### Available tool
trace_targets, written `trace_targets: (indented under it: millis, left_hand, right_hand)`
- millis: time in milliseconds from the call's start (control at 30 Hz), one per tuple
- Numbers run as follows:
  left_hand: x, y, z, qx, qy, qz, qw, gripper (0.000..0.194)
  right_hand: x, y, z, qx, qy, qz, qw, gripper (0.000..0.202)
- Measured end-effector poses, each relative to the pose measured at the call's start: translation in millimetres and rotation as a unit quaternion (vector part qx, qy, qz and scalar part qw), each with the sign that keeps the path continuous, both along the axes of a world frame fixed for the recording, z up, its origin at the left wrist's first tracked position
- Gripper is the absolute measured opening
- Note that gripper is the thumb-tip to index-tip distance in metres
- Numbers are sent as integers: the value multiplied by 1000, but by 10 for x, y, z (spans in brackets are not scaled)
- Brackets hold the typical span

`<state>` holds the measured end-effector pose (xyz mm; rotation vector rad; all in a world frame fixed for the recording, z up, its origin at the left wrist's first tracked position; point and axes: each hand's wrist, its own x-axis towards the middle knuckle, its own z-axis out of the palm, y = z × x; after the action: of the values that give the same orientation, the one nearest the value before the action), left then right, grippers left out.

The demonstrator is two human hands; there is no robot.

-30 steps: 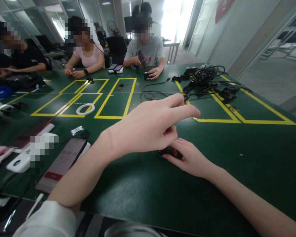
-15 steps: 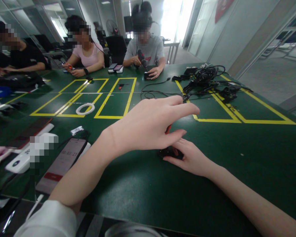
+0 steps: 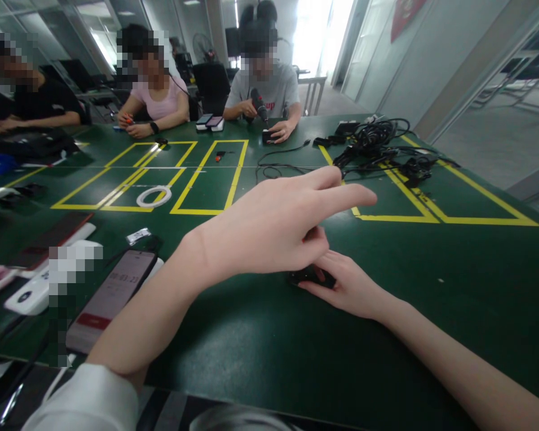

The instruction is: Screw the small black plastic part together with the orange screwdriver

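Note:
My left hand (image 3: 273, 224) is over the green table, its thumb and a bent finger pressed together while another finger stretches out to the right. Whatever it pinches is hidden behind the fingers; a moment ago an orange-red piece showed there. Just below and to the right, my right hand (image 3: 348, 281) grips a small, glossy black object (image 3: 306, 276) that lies on the table. Its thumb is along the near side and the fingers are on top. Most of this object is covered by both hands, so its kind cannot be told.
To the left lie a phone (image 3: 112, 299), a white device (image 3: 49, 278) and a white ring-shaped roll (image 3: 154, 196). A heap of black cables (image 3: 372, 143) is at the back right. Yellow tape (image 3: 202, 211) marks the tabletop. Across the table, a person holds a power drill (image 3: 259, 106).
My left thumb has curled inward against a bent finger, hiding the orange-red piece. The outstretched finger has shifted slightly right. My right hand has barely moved.

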<state>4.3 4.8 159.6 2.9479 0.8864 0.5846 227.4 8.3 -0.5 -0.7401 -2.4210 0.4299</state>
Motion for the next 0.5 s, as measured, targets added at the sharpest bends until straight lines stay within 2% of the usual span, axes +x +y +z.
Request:
trace_targets:
  millis: [167, 367, 500]
  left_hand:
    - [0, 5, -6, 4, 1, 11, 1000, 48]
    - [5, 51, -34, 13, -11, -7, 1000, 55]
    - [29, 81, -57, 21, -10, 20, 1000, 49]
  right_hand:
    - [-12, 1, 2, 9, 5, -8, 1000, 14]
    - [-14, 27, -20, 19, 12, -20, 1000, 17]
    - [-18, 30, -41, 23, -6, -50, 998, 23]
